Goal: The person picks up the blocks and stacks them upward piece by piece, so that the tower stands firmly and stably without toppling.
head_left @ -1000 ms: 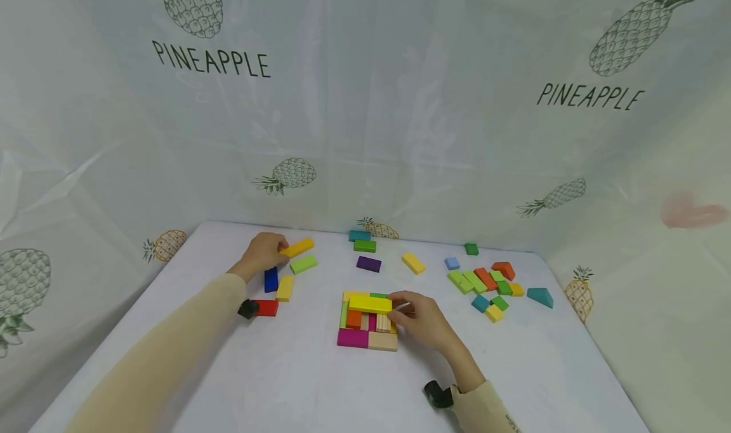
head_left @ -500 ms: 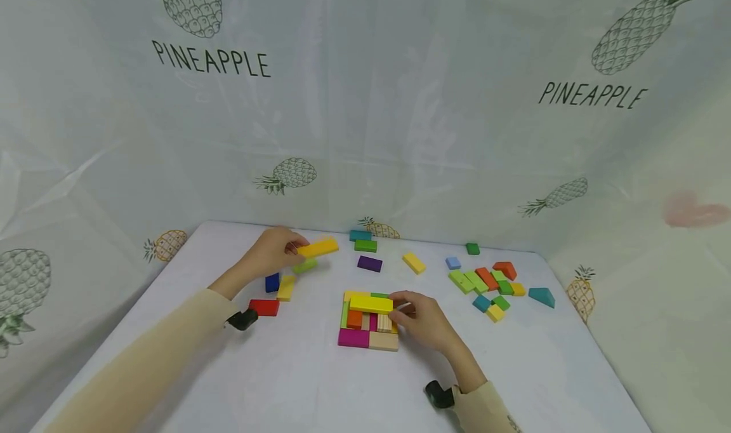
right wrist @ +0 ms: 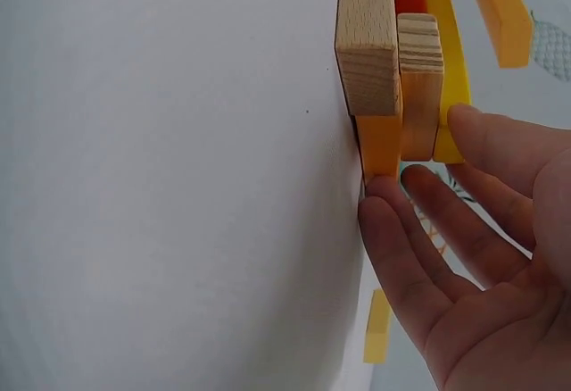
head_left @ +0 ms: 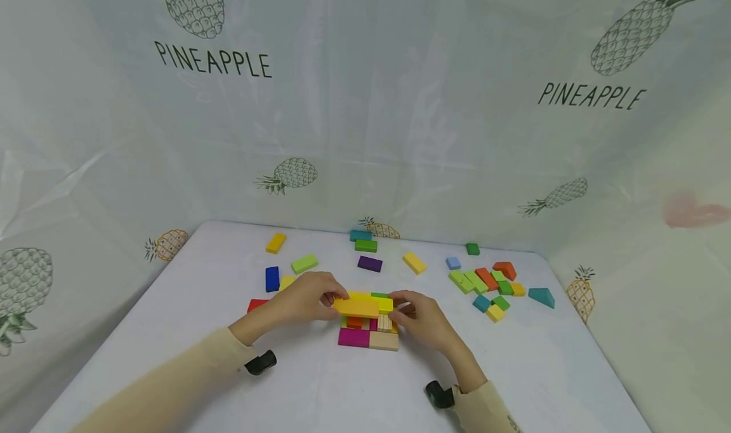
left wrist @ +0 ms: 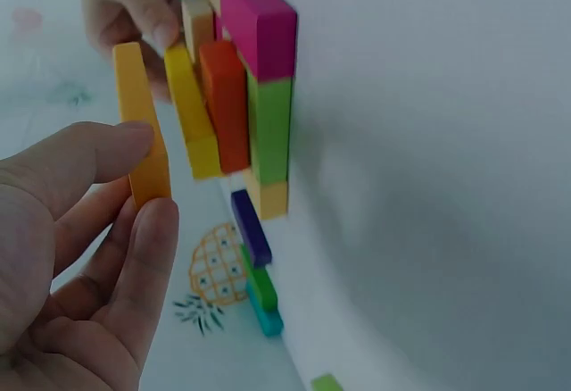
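My left hand (head_left: pixel 301 301) pinches an orange-yellow wooden block (left wrist: pixel 136 96) between thumb and fingers. It holds this block over a low build of coloured wooden blocks, apart from it in the left wrist view. On top of the build lies a bright yellow block (right wrist: pixel 449 61). My right hand (head_left: pixel 424 319) pinches that block's right end, while its lower fingers touch the build's side. Below are a red-orange block (left wrist: pixel 223 96), a striped wood block (right wrist: pixel 419 47), a magenta block (head_left: pixel 353 337) and a plain wood block (head_left: pixel 384 341). The held block partly hides the build in the head view.
Loose blocks lie around the white table (head_left: pixel 320 382): a blue block (head_left: pixel 272 279) and light green block (head_left: pixel 304 263) at left, a purple block (head_left: pixel 370 264) behind. Several more cluster at right near a teal block (head_left: pixel 540 297). A pineapple-printed cloth (head_left: pixel 365 103) hangs behind.
My left hand has lifted the orange-yellow block from the table's back left and carried it right and nearer, over the build. The right hand stays at the yellow block.
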Motion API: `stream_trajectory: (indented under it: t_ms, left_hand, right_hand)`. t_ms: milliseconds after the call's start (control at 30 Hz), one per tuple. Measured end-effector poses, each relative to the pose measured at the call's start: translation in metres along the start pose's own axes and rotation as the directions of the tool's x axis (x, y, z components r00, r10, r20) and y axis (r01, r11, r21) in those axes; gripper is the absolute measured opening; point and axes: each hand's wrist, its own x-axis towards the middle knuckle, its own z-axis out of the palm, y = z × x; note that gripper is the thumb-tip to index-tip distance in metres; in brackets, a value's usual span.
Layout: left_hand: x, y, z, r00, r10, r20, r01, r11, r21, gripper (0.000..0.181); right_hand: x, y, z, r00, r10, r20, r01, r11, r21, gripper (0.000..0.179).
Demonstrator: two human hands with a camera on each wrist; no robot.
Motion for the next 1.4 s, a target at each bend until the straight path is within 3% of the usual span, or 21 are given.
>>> stream_trajectory:
  t_ms: [233, 600, 767, 1067, 1400]
  left_hand:
    - [0.007, 0.009, 0.017, 0.999, -0.001, 0.034, 0.001, 1.000, -0.005, 0.030]
    - [0.012, 0.013, 0.032, 0.999, -0.036, 0.012, 0.036, 0.999, -0.029, 0.026]
    - [0.010, 0.013, 0.036, 0.999, -0.040, -0.004, 0.040, 0.998, -0.054, 0.031]
    - [0.010, 0.011, 0.043, 0.993, -0.115, -0.038, 0.111, 0.988, -0.108, 0.066]
    - [0.012, 0.006, 0.048, 0.990, -0.139, -0.033, 0.134, 0.984, -0.118, 0.060]
  right_hand:
    - [-0.003, 0.000, -0.003, 0.999, -0.020, 0.041, 0.019, 1.000, 0.013, 0.045]
    - [-0.005, 0.002, -0.006, 0.988, -0.087, 0.128, 0.087, 0.996, 0.011, 0.068]
    - [-0.004, 0.004, -0.006, 0.988, -0.098, 0.120, 0.098, 0.995, 0.005, 0.063]
    - [-0.004, 0.005, -0.006, 0.990, -0.083, 0.113, 0.083, 0.997, 0.003, 0.061]
    - [-0.005, 0.003, -0.006, 0.991, -0.077, 0.109, 0.076, 0.997, 0.011, 0.060]
